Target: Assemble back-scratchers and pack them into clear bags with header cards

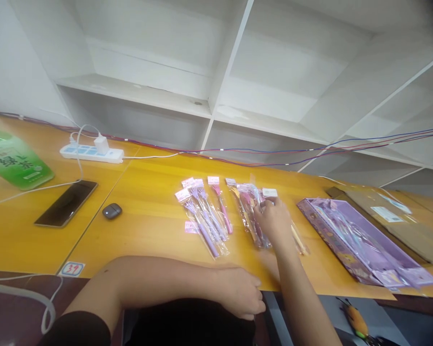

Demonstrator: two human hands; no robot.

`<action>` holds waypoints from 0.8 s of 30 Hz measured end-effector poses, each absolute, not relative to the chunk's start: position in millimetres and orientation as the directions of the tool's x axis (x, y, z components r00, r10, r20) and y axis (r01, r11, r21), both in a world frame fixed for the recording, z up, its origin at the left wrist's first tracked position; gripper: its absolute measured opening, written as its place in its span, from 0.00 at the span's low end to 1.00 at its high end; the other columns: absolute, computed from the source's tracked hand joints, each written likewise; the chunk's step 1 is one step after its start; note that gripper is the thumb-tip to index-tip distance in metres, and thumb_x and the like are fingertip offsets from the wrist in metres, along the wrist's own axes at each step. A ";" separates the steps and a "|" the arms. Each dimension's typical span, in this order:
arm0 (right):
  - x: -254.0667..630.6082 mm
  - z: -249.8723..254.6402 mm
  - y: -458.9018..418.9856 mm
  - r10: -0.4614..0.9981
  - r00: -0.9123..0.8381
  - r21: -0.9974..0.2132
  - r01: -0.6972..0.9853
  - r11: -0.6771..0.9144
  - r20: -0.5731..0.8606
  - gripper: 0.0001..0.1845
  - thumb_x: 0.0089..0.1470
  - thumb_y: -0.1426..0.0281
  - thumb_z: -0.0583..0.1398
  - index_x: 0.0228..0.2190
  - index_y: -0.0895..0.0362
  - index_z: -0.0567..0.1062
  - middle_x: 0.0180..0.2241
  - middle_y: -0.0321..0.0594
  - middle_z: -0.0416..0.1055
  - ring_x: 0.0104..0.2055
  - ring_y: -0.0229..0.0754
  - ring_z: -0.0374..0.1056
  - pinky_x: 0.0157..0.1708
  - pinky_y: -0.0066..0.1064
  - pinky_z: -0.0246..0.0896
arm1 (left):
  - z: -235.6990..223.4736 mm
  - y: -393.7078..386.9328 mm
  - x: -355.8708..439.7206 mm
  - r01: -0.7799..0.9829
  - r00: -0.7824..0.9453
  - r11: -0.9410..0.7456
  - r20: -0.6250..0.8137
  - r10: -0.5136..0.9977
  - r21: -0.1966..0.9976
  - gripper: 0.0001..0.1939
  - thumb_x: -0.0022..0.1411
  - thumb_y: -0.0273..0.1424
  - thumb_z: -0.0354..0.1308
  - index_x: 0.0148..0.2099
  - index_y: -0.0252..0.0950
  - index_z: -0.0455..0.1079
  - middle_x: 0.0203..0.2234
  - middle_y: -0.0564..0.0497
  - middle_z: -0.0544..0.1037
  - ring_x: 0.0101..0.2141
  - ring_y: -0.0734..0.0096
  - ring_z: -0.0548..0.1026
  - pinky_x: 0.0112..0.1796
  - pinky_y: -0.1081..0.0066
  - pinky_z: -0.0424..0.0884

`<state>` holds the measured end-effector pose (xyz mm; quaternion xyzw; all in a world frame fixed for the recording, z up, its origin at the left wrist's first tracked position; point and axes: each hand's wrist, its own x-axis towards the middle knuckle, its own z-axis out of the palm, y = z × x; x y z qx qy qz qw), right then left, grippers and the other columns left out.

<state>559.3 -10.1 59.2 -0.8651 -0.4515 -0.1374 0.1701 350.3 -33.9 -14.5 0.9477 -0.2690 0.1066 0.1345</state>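
Observation:
Several back scratchers with small hand-shaped heads lie in clear wrappers with paper labels. On the left are lilac back scratchers [206,218] and a pink back scratcher [222,209]. To their right lies a second cluster, with a yellow back scratcher [243,211] at its left side. My right hand [274,221] is over this cluster, fingers curled down and closed on a wrapped back scratcher, partly hidden beneath it. A cream-handled back scratcher [299,239] sticks out right of my wrist. At the table's front edge, my left hand [242,294] is loosely closed, nothing visible in it.
A purple box [373,230] of wrapped items stands right, beside flattened cardboard [418,230]. Leftward are a black mouse [111,211], a phone [67,204], a power strip [94,153] and a green bottle [18,161]. Cables run along the back below white shelves [140,96].

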 end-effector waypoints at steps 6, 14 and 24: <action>547.2 92.2 -5.4 0.670 0.664 -0.621 0.688 -0.376 0.331 0.22 0.65 0.50 0.54 0.35 0.55 0.75 0.33 0.43 0.76 0.33 0.45 0.68 0.36 0.35 0.59 | 38.0 -26.2 344.0 -0.399 0.916 -0.698 0.292 -0.275 0.594 0.04 0.64 0.31 0.59 0.35 0.39 0.70 0.33 0.53 0.82 0.37 0.69 0.79 0.35 0.71 0.71; 515.0 108.8 11.4 0.757 0.624 -0.962 0.274 0.018 0.192 0.25 0.59 0.43 0.62 0.32 0.53 0.70 0.30 0.34 0.71 0.30 0.40 0.66 0.30 0.31 0.61 | 97.3 62.5 291.7 0.309 0.899 -0.823 0.137 0.417 0.477 0.08 0.68 0.29 0.52 0.44 0.36 0.73 0.41 0.43 0.80 0.44 0.57 0.77 0.46 0.61 0.74; 483.8 80.1 38.8 0.825 0.514 -0.861 0.504 -0.071 0.233 0.30 0.63 0.38 0.53 0.30 0.52 0.66 0.29 0.35 0.69 0.32 0.44 0.64 0.38 0.35 0.58 | 65.9 95.7 303.5 0.392 0.897 -0.912 0.170 0.408 0.124 0.23 0.74 0.41 0.50 0.60 0.31 0.70 0.57 0.32 0.74 0.61 0.41 0.68 0.62 0.45 0.63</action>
